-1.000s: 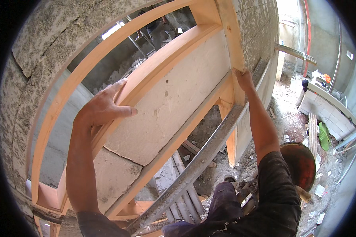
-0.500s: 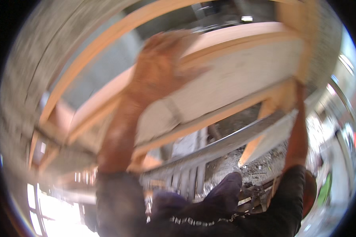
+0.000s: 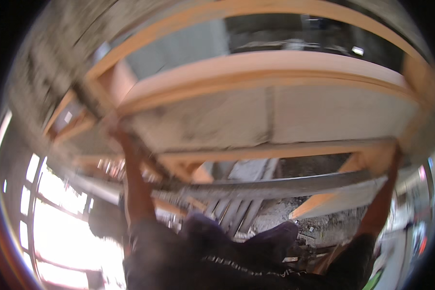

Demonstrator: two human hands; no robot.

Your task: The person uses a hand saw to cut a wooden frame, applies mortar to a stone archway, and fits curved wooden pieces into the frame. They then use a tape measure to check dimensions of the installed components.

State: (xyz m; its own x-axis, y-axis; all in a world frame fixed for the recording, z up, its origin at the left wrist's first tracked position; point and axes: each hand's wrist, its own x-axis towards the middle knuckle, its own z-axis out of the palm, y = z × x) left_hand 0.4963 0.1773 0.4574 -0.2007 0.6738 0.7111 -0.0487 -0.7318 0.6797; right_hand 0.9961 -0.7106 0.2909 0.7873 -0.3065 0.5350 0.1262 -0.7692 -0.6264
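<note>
Although blur softens every edge, the main entries can be listed by their place about the pale panel [image 3: 343, 113]. Item: timber frame [image 3: 275, 76], orange-toned, its arched rail running along the panel's upper edge and its lower rail [image 3: 261, 154] along the panel's lower edge. Item: outer arched rail [image 3: 212, 11], above the panel, with an opening between. Item: left hand [image 3: 112, 124], arm extended, just beyond the panel's upper left corner, at the frame's end; fingers smeared, so whether they grasp the wood or merely rest against it cannot be told. Item: right hand [image 3: 396, 152], at the panel's lower right corner, against the frame's timber; fingers indistinct, grasp likewise not determinable. Item: grey bar [image 3: 285, 186], lengthwise below the panel. Item: pointed wooden piece [image 3: 314, 205], below the panel toward its right, angled downward. Item: several long grey lengths [image 3: 239, 216], side by side, below the panel's middle. Item: bright window opening [image 3: 63, 220], below and left of the panel. Step in hand, by judgement: both hands set at opposite ends of the frame; a further move would seem to call for matched, steady hold at each end.
</note>
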